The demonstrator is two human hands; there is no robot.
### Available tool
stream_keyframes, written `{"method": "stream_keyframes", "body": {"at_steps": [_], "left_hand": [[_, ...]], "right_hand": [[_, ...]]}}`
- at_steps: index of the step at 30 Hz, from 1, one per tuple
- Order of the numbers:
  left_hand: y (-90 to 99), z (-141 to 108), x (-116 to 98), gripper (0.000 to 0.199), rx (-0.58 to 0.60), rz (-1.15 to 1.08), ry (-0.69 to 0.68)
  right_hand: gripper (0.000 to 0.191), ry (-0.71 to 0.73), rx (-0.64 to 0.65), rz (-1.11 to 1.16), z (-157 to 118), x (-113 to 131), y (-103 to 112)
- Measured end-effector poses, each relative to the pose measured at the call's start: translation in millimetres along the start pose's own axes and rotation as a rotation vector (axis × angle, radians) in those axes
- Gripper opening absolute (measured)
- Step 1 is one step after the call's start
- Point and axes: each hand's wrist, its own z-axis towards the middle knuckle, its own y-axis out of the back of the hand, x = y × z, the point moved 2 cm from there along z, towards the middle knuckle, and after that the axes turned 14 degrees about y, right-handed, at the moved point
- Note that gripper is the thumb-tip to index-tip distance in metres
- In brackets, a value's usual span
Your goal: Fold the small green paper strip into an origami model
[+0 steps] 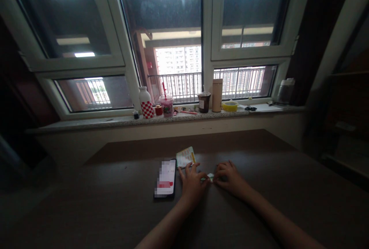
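Note:
My left hand (pixel 192 182) rests on the brown table, its thumb and forefinger closed on a small green-and-white piece (pixel 211 177), perhaps folded paper or wrapper. Its other fingers are spread, the tips close to or touching the lower edge of a flat printed packet or card (pixel 185 156). From the other side, my right hand (pixel 230 179) pinches the same small piece, its fingers curled. Most of that piece is hidden by the fingertips. Just left of my left hand lies a phone (pixel 167 179) with its screen lit and partly blurred.
Along the windowsill (pixel 121 123) stand a checkered bottle (pixel 147 104), a pink drink cup (pixel 166 106), a dark drink cup (pixel 203 102) and a beige flask (pixel 217 96). Yellow tape (pixel 230 106), scissors (pixel 250 108) and a clear jug (pixel 286 91) sit farther right. The table (pixel 115 187) spreads around both hands.

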Motion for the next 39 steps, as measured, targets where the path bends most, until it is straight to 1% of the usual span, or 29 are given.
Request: {"method": "stream_keyframes", "body": {"at_steps": [9, 12, 16, 22, 25, 29, 32, 34, 39], "left_hand": [[0.4, -0.9, -0.3, 0.015, -0.006, -0.02, 0.011], [0.6, -0.7, -0.5, 0.016, 0.005, -0.016, 0.02], [-0.8, -0.2, -1.1, 0.012, -0.008, 0.005, 0.012], [-1.0, -1.5, -4.2, 0.009, -0.002, 0.011, -0.021], [-0.4, -1.6, -4.6, 0.008, -0.014, 0.008, -0.035], [0.5, -1.3, -5.1, 0.006, -0.022, 0.007, -0.066], [1.5, -0.7, -4.5, 0.007, -0.009, 0.009, -0.034], [1.8, -0.1, -3.8, 0.008, 0.003, 0.004, -0.004], [0.6, 1.8, -2.4, 0.008, 0.009, -0.018, 0.034]], "right_hand": [[0.012, -0.077, -0.004, 0.01, 0.3, -0.9, -10.1], [0.012, -0.08, -0.011, -0.018, 0.4, -1.0, -15.2], [0.011, -0.092, -0.058, -0.085, -0.4, -3.4, -23.6], [0.012, -0.105, -0.059, -0.15, -0.5, -6.4, -31.7], [0.012, -0.114, -0.068, -0.148, 0.1, -5.0, -31.2], [0.01, -0.102, -0.089, -0.083, 0.7, -2.6, -25.2], [0.006, -0.063, -0.106, -0.037, 0.8, -2.6, -18.6], [0.003, -0.065, -0.112, -0.034, 0.9, -4.2, -15.8], [0.001, -0.137, -0.134, -0.039, 1.7, -7.9, -17.2]]}}
